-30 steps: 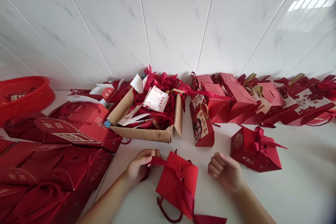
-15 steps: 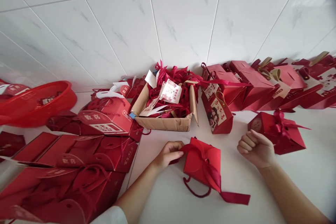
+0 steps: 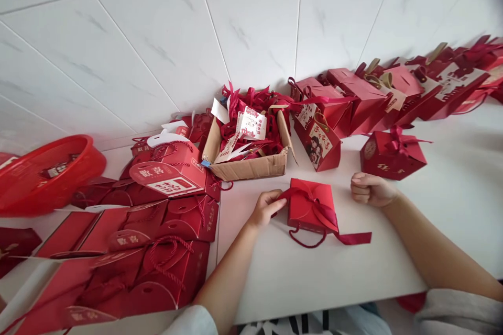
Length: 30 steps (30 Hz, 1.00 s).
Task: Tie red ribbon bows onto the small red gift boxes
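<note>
A small red box (image 3: 312, 201) with a dark red ribbon (image 3: 356, 238) tied over it sits on the white table; a cord loop (image 3: 308, 243) hangs at its near side. At its left, my left hand (image 3: 267, 208) pinches one ribbon end between thumb and fingers. My right hand (image 3: 371, 189) is curled into a fist right of the box, clear of it; nothing shows in it. Just beyond that fist stands another red box (image 3: 393, 156) with a bow on top.
A cardboard box (image 3: 251, 168) of ribbons and tags stands by the tiled wall. Red gift boxes (image 3: 363, 99) line the back right. More red boxes (image 3: 157, 277) fill the left, with a red basin (image 3: 51, 178) behind them.
The view has tilted and shifted, showing more of the table's near edge. My left hand keeps its pinch on the ribbon, and my right hand is still a fist.
</note>
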Motion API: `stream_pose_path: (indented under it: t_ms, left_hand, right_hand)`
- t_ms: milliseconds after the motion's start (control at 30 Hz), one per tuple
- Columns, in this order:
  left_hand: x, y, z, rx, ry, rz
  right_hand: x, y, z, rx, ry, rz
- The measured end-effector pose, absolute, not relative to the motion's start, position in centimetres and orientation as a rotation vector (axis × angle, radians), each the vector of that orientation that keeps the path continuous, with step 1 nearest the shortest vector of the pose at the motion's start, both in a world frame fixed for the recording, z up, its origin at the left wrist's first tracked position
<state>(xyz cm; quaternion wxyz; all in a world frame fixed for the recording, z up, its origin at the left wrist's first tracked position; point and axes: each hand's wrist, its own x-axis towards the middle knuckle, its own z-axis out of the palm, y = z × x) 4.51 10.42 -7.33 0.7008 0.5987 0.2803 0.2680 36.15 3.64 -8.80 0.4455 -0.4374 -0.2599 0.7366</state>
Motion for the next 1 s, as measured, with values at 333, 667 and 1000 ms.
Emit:
stream_pose_path:
  t_ms: [333, 667, 1000]
  left_hand:
    - [4.7, 10.1, -7.0, 1.350, 0.562, 0.602]
    - [4.9, 10.0, -6.8, 1.314, 0.569, 0.612]
    - [5.0, 10.0, -7.5, 1.316, 0.577, 0.631]
  right_hand:
    - [34.9, 2.9, -7.4, -1.201, -0.454, 1.785]
    - [34.8, 3.0, -7.6, -1.193, -0.411, 1.805]
    - [34.4, 2.7, -7.4, -1.152, -0.483, 1.743]
